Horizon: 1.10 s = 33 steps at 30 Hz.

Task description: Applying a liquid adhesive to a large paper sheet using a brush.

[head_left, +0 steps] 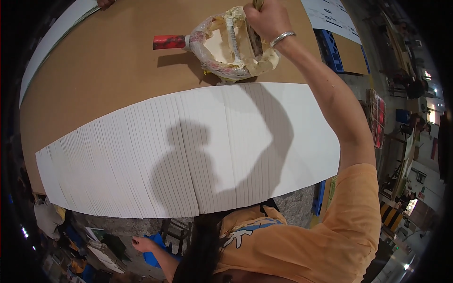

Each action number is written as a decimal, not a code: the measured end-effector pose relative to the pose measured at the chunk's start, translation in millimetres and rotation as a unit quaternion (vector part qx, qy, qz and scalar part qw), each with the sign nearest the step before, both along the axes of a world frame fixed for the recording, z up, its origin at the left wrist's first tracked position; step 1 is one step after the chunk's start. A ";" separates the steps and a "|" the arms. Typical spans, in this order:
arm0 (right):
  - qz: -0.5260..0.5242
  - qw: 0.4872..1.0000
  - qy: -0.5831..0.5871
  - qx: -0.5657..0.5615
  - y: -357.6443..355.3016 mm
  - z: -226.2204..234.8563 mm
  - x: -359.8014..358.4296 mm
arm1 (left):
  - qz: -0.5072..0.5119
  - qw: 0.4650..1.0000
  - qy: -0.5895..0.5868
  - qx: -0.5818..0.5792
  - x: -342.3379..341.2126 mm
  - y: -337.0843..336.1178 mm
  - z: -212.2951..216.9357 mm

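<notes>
My right hand [269,21] is closed around the handle of a glue brush [255,41], at the far side of the table. The brush's lower part reaches into a glue pan [203,52] crusted with dried cream paste. This pan has a red handle [169,42] pointing left and a wrapped bar [231,40] across its top; pale paste lies inside. Nearer to me, white sheets [141,141] lie fanned in a long overlapping row, each showing a narrow edge strip. My left hand [143,244] hangs low beyond the table's near edge, fingers curled, with nothing visible in it.
Brown board [118,70] covers the table under the pan. Another person's hand [104,4] touches white sheets [52,47] at the far left. Printed sheets [330,19] and a blue plastic crate [331,49] stand at the right. A stool [178,233] is below the near edge.
</notes>
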State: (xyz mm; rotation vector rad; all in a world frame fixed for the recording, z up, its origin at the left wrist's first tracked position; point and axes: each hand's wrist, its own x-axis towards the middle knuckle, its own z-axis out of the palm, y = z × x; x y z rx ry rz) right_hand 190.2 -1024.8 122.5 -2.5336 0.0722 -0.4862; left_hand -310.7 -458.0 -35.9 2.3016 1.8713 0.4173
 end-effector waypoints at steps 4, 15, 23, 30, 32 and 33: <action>-0.017 0.999 0.032 -0.003 -4.7 -28.4 -3.6 | -0.009 1.000 0.000 -0.004 12.9 -9.5 -0.5; 0.009 1.000 0.003 0.005 -18.0 -19.9 -7.5 | -0.010 1.000 0.016 -0.017 1.7 -14.9 -11.0; 0.013 0.998 0.028 -0.057 -13.8 -22.9 -4.2 | -0.018 1.000 0.010 -0.010 11.6 -21.6 -4.3; 0.015 1.000 0.007 -0.007 -5.8 -23.2 -5.6 | -0.024 1.000 0.001 -0.018 13.2 -26.5 -6.3; -0.011 0.999 0.002 0.042 -8.1 -22.1 -4.4 | -0.027 0.999 0.006 -0.021 13.3 -23.6 -12.1; -0.024 0.997 0.000 0.067 -7.5 -22.2 -4.8 | -0.030 0.999 0.012 -0.022 11.6 -21.2 -12.8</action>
